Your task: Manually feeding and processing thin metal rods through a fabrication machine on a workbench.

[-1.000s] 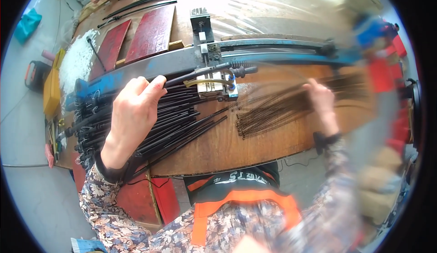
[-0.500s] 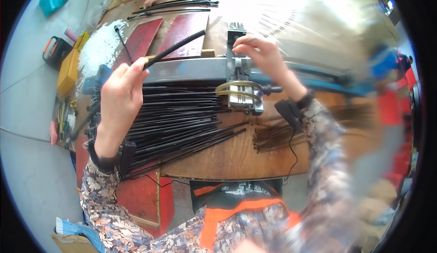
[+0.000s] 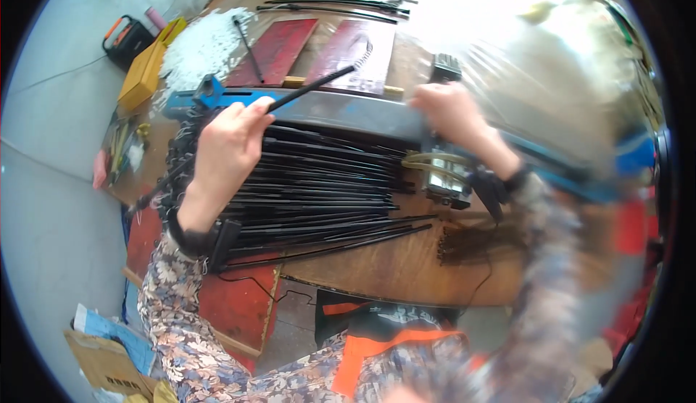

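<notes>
My left hand [image 3: 230, 146] is closed around one end of a slim black rod [image 3: 315, 88]. The rod slants up to the right, its free end in the air over the blue-grey metal rail [image 3: 341, 113]. Blurred by motion, my right hand [image 3: 451, 111] is closed above the right part of the rail. Whether anything lies in its fingers cannot be seen. Just below that hand sits a small metal fixture [image 3: 444, 180] with yellowish tubing. A thick layer of black rods [image 3: 319, 185] lies between the rail and me.
A heap of small white pieces [image 3: 196, 55] lies beyond the rail at left, beside red boards [image 3: 279, 55]. More black rods [image 3: 333, 4] lie at the far side. Dark brown thin pieces [image 3: 471, 245] rest on the wooden table [image 3: 377, 269] at right. Yellow box [image 3: 141, 77] at left.
The view has shifted, and the other person's hands have left it. My right hand has come lower toward the fixture, its fingers more curled. My left hand keeps holding the rod.
</notes>
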Tool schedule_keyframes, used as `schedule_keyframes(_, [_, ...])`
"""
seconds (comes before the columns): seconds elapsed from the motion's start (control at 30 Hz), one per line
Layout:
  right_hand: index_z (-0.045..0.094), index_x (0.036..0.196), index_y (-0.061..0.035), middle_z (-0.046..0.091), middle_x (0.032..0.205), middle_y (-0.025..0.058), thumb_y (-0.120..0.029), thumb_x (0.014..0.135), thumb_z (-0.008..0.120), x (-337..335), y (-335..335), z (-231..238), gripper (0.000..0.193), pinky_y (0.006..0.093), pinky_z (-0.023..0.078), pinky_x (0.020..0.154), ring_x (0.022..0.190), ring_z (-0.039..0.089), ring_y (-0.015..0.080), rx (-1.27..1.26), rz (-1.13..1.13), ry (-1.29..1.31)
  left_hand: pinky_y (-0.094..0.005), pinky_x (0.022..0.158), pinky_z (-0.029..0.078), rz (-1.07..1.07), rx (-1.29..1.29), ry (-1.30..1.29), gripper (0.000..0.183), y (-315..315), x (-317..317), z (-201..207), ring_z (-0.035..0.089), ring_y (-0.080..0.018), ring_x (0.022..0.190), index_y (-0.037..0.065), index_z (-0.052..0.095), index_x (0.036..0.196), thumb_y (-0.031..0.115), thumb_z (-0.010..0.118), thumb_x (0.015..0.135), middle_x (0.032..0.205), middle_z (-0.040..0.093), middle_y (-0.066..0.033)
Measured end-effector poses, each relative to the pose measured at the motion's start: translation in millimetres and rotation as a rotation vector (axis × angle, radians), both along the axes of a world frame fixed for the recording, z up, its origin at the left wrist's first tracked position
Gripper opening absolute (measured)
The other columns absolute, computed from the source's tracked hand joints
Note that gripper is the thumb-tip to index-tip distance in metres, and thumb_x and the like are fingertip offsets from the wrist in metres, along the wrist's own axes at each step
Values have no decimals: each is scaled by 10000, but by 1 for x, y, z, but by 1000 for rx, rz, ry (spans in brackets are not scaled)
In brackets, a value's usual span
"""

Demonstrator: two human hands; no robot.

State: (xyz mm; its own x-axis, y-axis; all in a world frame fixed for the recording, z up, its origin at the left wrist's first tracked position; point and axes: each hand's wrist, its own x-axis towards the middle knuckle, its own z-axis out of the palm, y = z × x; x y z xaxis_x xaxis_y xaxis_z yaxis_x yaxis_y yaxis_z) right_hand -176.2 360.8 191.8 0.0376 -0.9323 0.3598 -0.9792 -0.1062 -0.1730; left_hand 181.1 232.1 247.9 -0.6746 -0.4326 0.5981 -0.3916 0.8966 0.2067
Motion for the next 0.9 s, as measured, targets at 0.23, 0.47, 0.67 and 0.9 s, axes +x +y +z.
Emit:
schedule_keyframes(0.23, [638,833,-92,646,807,75,-93,890,630,-134,158,-35,57,383,373,938,880,609,280,-182,-273,357,-412,657,533,-22,-90,-214,193,-31,-19,-24,654,-321,749,147,689,1109,181,635,927,789,620,-114])
schedule_keyframes(0.47, [660,895,-58,651,858,128,-136,929,633,-213,272,-30,89,433,465,799,858,608,317,-195,-491,504,-420,644,559,-481,-117,-89,93,4,-194,-64,667,-328,736,122,655,934,114,649,841,798,653,-106])
schedule_keyframes(0.67, [650,925,-23,632,873,153,-125,931,642,-195,261,-33,102,431,481,775,855,609,329,-177,-544,348,-420,703,569,-423,-95,-80,92,-9,-191,-83,682,-318,772,93,678,913,84,637,831,806,661,-122])
schedule_keyframes(0.9, [657,943,-16,635,878,154,-112,934,644,-201,261,-51,97,419,486,770,854,613,328,-303,-500,228,-467,701,538,-495,137,-86,266,-7,-201,-95,675,-370,762,42,685,833,288,646,930,793,666,-164])
